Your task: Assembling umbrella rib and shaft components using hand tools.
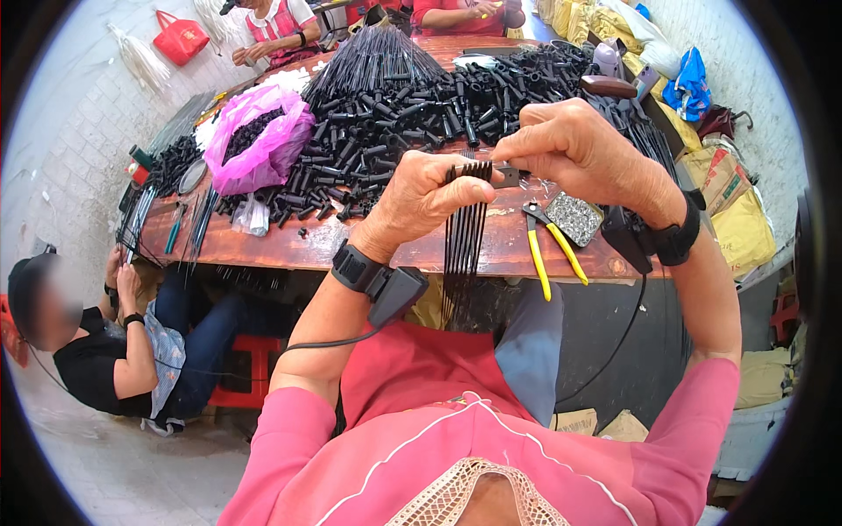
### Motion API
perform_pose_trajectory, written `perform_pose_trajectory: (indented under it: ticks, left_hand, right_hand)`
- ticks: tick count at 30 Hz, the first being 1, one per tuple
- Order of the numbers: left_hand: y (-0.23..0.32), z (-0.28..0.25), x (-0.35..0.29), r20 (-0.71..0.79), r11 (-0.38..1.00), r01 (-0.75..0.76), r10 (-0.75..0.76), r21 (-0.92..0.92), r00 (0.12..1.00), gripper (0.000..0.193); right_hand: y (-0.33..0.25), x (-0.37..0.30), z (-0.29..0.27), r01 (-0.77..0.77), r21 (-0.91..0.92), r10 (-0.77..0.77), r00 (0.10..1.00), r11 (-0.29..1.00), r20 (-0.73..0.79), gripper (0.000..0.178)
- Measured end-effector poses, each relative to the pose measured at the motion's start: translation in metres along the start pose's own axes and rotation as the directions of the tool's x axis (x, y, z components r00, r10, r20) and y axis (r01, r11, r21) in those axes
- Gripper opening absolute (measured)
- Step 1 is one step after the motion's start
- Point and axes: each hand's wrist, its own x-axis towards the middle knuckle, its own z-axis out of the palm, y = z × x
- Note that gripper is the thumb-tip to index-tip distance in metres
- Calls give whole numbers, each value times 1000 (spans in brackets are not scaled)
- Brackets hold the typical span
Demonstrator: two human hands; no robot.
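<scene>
Over the near edge of the wooden surface (pixel 360 238), a row of slim black rods (pixel 465 237) hangs side by side from the left hand (pixel 430 186), whose fingers clasp it near the upper ends. The right hand (pixel 583 151) has its fingers drawn together beside those ends; whether they pinch anything cannot be told. Progress, as judged: the held batch is gathered and aligned, its handling apparently unfinished. Much appears left, since black tubular parts (pixel 377 131) lie heaped loose beyond; whether the fanned rods (pixel 373 66) there are finished or waiting is unclear. Yellow-handled pliers (pixel 536 247) lie untouched nearby.
</scene>
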Motion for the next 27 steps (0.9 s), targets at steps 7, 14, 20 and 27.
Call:
perform_pose_trajectory:
  ticks: [7,14,20,27]
  left_hand:
    - [-1,-3,3,-13,1000,-25,25,3,1000,29]
    - [3,-3,6,4,1000,27,-27,-4,1000,25]
    - [5,-1,5,6,999,40,-40,-8,999,27]
    - [3,1,6,17,999,27,-27,-30,999,28]
  right_hand:
    - [-9,-3,7,-24,106,29,999,994,-44,20]
    - [-3,-4,7,-41,53,45,995,998,-84,22]
    - [6,-7,15,-102,288,137,985,952,-106,21]
    - [3,-7,15,-26,162,52,986,986,-158,19]
